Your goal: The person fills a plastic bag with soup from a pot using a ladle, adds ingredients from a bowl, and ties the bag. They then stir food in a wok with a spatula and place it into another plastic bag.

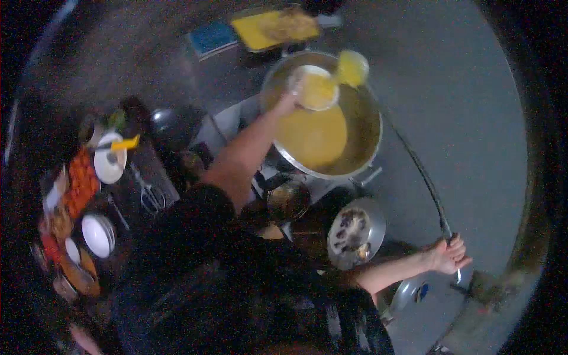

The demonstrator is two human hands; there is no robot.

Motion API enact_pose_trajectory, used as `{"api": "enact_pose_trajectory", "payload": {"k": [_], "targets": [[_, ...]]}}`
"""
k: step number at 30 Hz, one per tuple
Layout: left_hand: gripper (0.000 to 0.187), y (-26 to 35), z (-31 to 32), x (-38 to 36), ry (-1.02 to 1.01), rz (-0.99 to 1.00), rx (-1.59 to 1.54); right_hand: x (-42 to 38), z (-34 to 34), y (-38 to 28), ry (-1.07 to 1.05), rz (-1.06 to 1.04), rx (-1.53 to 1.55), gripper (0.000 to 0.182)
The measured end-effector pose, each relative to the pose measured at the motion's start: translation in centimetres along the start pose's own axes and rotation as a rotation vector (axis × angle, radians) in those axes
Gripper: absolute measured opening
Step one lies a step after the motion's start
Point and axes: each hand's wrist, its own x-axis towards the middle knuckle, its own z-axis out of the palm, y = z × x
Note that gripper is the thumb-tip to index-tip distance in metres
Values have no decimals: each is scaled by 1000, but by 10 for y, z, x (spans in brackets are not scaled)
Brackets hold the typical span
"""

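My left hand [291, 99] grips a white bowl [309, 105] by its side, above a large metal pot [371, 133]. Yellow food or liquid shows inside the bowl. A pool of yellowish soup-like liquid [313, 136] lies in the pot. My right hand [451, 255], out to the right, is closed around the end of a long-handled ladle [419, 163]. The ladle's head [353, 68] is up by the pot's far rim, close to the bowl, and looks yellow; blur hides whether it touches the bowl.
Beyond the pot sits a yellow tray [254, 32] with food beside a blue box-like object [213, 39]. To the left are stacked white bowls [98, 235], orange-red food [81, 180], a whisk [151, 198] and a yellow-handled utensil [125, 144]. A metal pan [374, 222] lies near my right arm.
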Motion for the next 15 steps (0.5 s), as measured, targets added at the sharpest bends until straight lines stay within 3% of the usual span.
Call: {"api": "enact_pose_trajectory", "payload": {"k": [3,5,7,9,12,13,14,15], "targets": [[58,4,-19,-18,-39,97,-36,-1,2,-4,-42,38,3,45],[57,12,-38,-36,-60,191,-37,-17,39,35,-114,117,29,44],[56,24,-70,-69,-100,271,-33,-56,98,75,36,98,-143,35],[54,37,-108,-110,-182,328,-25,-72,90,149,-343,-119,-576,21],[49,64,-177,-184,-241,295,33,-147,116,244,-803,-32,-667,12],[58,67,-207,-206,-297,254,17,-165,116,289,-970,-35,-513,12],[69,65,-211,-225,-360,199,-18,-176,136,281,-1111,73,-584,13],[68,49,-241,-240,-461,218,-57,-175,121,320,-1283,266,-848,24]]}}
